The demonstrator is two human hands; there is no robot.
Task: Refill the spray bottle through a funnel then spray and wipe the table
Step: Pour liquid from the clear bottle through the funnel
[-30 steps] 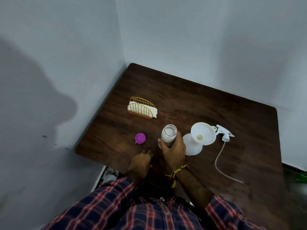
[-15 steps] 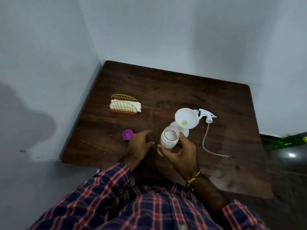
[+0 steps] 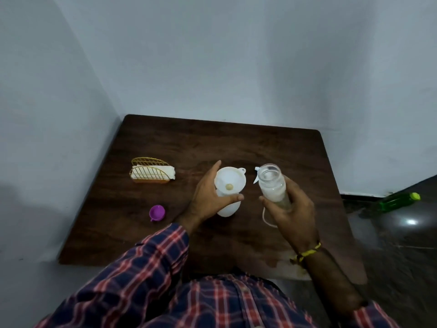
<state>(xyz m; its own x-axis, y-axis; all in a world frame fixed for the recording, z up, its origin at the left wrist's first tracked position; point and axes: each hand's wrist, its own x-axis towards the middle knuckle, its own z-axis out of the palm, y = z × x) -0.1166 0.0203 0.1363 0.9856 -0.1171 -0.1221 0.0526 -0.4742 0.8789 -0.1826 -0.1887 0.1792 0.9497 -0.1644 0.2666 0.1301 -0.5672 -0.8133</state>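
A white funnel (image 3: pixel 230 183) stands in the neck of a white spray bottle (image 3: pixel 227 209) at the middle of the dark wooden table (image 3: pixel 236 143). My left hand (image 3: pixel 205 197) wraps around the funnel's left side, thumb under its rim. My right hand (image 3: pixel 292 209) holds an uncapped clear refill bottle (image 3: pixel 272 183) with milky liquid, lifted to the right of the funnel and nearly upright. The white spray head (image 3: pixel 256 171) lies mostly hidden behind that bottle; its tube (image 3: pixel 266 218) shows beside my palm.
A purple cap (image 3: pixel 157 213) lies mouth up near the table's front left. A gold wire holder with white napkins (image 3: pixel 151 174) stands at the left. Walls close the back and left sides. A green bottle (image 3: pixel 399 202) lies on the floor at the right.
My right hand has lifted the refill bottle and carried it to the right of the funnel. My left hand moved from near the purple cap onto the funnel. The camera has tilted.
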